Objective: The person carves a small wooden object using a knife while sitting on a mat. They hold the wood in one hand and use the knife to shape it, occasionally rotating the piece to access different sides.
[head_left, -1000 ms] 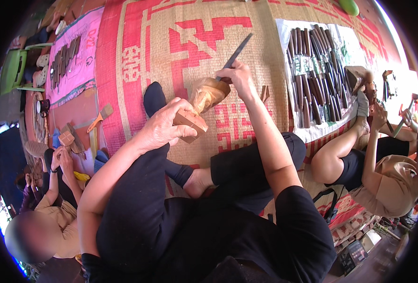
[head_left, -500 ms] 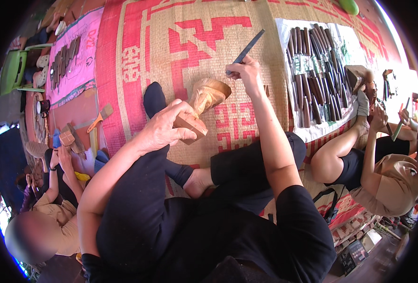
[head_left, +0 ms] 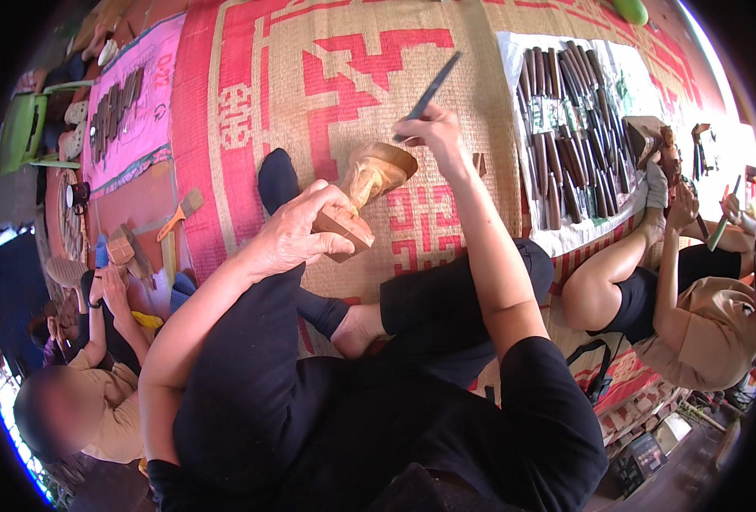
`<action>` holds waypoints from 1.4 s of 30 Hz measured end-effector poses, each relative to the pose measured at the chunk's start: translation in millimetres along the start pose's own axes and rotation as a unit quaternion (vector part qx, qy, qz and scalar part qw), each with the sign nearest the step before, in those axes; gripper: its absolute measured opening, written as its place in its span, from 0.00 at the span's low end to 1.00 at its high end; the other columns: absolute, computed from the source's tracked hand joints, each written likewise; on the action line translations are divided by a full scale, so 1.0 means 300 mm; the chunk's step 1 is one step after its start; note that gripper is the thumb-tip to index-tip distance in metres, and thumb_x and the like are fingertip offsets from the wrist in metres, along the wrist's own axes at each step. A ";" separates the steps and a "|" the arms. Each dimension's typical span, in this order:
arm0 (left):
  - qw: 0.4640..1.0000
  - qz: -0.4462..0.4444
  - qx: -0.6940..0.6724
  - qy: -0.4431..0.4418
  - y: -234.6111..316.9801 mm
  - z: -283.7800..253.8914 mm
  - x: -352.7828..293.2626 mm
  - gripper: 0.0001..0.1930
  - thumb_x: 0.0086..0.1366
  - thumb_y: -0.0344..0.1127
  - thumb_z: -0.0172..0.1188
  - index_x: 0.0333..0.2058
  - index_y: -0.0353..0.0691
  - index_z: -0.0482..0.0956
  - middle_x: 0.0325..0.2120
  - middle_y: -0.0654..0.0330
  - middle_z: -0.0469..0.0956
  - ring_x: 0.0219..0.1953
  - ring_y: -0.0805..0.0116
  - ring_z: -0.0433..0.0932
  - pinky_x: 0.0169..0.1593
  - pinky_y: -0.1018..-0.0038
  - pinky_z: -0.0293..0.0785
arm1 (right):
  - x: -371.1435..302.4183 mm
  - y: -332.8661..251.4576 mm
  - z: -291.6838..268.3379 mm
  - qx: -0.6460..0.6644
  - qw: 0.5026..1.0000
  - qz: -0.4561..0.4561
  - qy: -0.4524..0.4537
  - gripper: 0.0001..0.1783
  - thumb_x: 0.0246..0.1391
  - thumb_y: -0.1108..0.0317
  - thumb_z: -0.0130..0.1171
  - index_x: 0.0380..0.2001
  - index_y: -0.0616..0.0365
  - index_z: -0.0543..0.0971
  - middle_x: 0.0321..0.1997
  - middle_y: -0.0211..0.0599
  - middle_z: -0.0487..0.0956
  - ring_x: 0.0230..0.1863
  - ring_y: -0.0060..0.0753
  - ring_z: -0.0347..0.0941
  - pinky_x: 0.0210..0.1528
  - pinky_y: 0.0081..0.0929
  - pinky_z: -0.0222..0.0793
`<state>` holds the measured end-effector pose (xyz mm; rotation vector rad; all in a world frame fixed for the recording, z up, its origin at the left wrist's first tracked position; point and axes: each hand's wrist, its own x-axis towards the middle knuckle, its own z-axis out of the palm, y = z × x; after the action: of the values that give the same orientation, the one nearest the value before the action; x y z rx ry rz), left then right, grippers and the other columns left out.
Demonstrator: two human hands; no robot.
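My left hand (head_left: 297, 224) is closed around the square block end of a wooden carving (head_left: 379, 175). The carving lies tilted above my bent leg, its rounded, flared end pointing away to the right. In my closed right hand (head_left: 437, 141) is a long, dark, flat file-like tool (head_left: 434, 85), its far end pointing up and to the right. The tool's near end sits close to the flared end of the carving; whether they touch I cannot tell. Fingers hide part of the tool and of the block.
A patterned red and straw mat (head_left: 352, 94) lies under me. To the right, a white sheet (head_left: 565, 224) bears several rows of carving tools (head_left: 570, 128). A brush (head_left: 182, 212) and a pink cloth (head_left: 152, 111) with tools are at left. People sit working on both sides.
My right hand has shifted slightly left with the tool, toward the carving's flared end. My left hand and the carving have stayed nearly still.
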<state>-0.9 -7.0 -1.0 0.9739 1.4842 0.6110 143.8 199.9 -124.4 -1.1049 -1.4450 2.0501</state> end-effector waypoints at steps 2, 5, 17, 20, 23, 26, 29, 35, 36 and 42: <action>0.999 0.009 0.032 0.003 0.001 -0.002 0.004 0.21 0.54 0.34 0.69 0.44 0.36 0.71 0.37 0.62 0.64 0.43 0.72 0.71 0.42 0.75 0.76 | 0.001 0.027 0.028 -0.031 0.997 0.000 -0.074 0.06 0.44 0.74 0.65 0.29 0.58 0.82 0.26 0.35 0.82 0.26 0.26 0.76 0.36 0.25 0.72; 0.999 -0.017 -0.039 -0.002 0.011 0.006 0.005 0.21 0.54 0.34 0.68 0.44 0.36 0.71 0.37 0.62 0.65 0.43 0.72 0.71 0.44 0.75 0.74 | 0.005 0.029 0.022 -0.045 0.999 0.016 -0.017 0.04 0.43 0.75 0.65 0.27 0.59 0.81 0.24 0.35 0.81 0.24 0.24 0.75 0.32 0.23 0.71; 0.999 0.023 0.015 0.016 -0.002 0.003 0.012 0.21 0.54 0.36 0.69 0.43 0.37 0.71 0.36 0.62 0.65 0.39 0.72 0.70 0.42 0.75 0.68 | 0.008 0.051 0.040 -0.003 1.000 -0.002 -0.030 0.05 0.41 0.74 0.65 0.26 0.60 0.80 0.24 0.35 0.81 0.25 0.27 0.76 0.33 0.24 0.72; 0.998 0.055 0.001 0.007 -0.009 0.011 0.013 0.19 0.56 0.38 0.69 0.41 0.39 0.70 0.35 0.62 0.63 0.23 0.76 0.69 0.21 0.78 0.65 | 0.036 0.046 -0.027 -0.013 1.000 0.006 0.027 0.04 0.42 0.75 0.64 0.25 0.61 0.80 0.24 0.36 0.81 0.25 0.27 0.76 0.32 0.25 0.72; 0.996 0.082 0.036 0.011 -0.029 0.011 0.008 0.20 0.56 0.38 0.69 0.41 0.39 0.70 0.35 0.62 0.63 0.23 0.77 0.69 0.21 0.79 0.65 | 0.013 0.022 -0.023 0.017 1.000 0.018 -0.009 0.03 0.43 0.74 0.64 0.25 0.60 0.80 0.24 0.35 0.81 0.30 0.27 0.77 0.35 0.27 0.72; 0.997 0.072 0.002 0.018 -0.037 0.008 0.020 0.19 0.56 0.37 0.69 0.41 0.39 0.69 0.35 0.62 0.63 0.23 0.77 0.69 0.21 0.79 0.65 | 0.016 0.038 -0.002 0.003 0.998 0.004 -0.061 0.04 0.43 0.75 0.64 0.26 0.60 0.80 0.24 0.35 0.81 0.29 0.26 0.77 0.34 0.25 0.71; 0.998 0.046 -0.045 0.021 -0.026 0.010 0.015 0.19 0.56 0.37 0.69 0.41 0.38 0.69 0.35 0.62 0.63 0.23 0.77 0.69 0.21 0.79 0.65 | 0.023 0.045 -0.005 -0.003 0.999 0.003 -0.045 0.04 0.43 0.76 0.63 0.26 0.60 0.80 0.24 0.36 0.80 0.26 0.26 0.76 0.32 0.25 0.71; 0.997 0.067 -0.034 0.031 -0.058 0.007 0.010 0.21 0.56 0.39 0.69 0.42 0.39 0.69 0.36 0.62 0.64 0.24 0.77 0.70 0.21 0.79 0.66 | 0.009 0.003 -0.025 0.017 1.000 0.010 -0.014 0.03 0.44 0.75 0.64 0.26 0.58 0.81 0.25 0.34 0.81 0.28 0.25 0.77 0.35 0.26 0.72; 0.997 0.068 -0.033 0.033 -0.062 0.007 0.011 0.21 0.56 0.39 0.70 0.42 0.39 0.69 0.37 0.62 0.64 0.24 0.77 0.70 0.22 0.79 0.66 | -0.001 -0.007 -0.005 0.023 0.999 0.015 -0.036 0.03 0.44 0.75 0.64 0.26 0.58 0.81 0.26 0.33 0.81 0.29 0.25 0.77 0.35 0.26 0.72; 0.995 0.081 -0.024 0.048 -0.071 0.005 0.020 0.21 0.56 0.40 0.69 0.42 0.39 0.69 0.37 0.63 0.64 0.24 0.77 0.70 0.23 0.78 0.67 | 0.025 0.049 -0.003 -0.033 0.999 -0.006 -0.023 0.04 0.43 0.74 0.65 0.26 0.59 0.81 0.23 0.33 0.80 0.28 0.24 0.76 0.34 0.24 0.70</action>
<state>-3.8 -13.1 -22.4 1.0462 1.4772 0.8158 141.8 200.1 -141.0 -1.0790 -1.5492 2.0458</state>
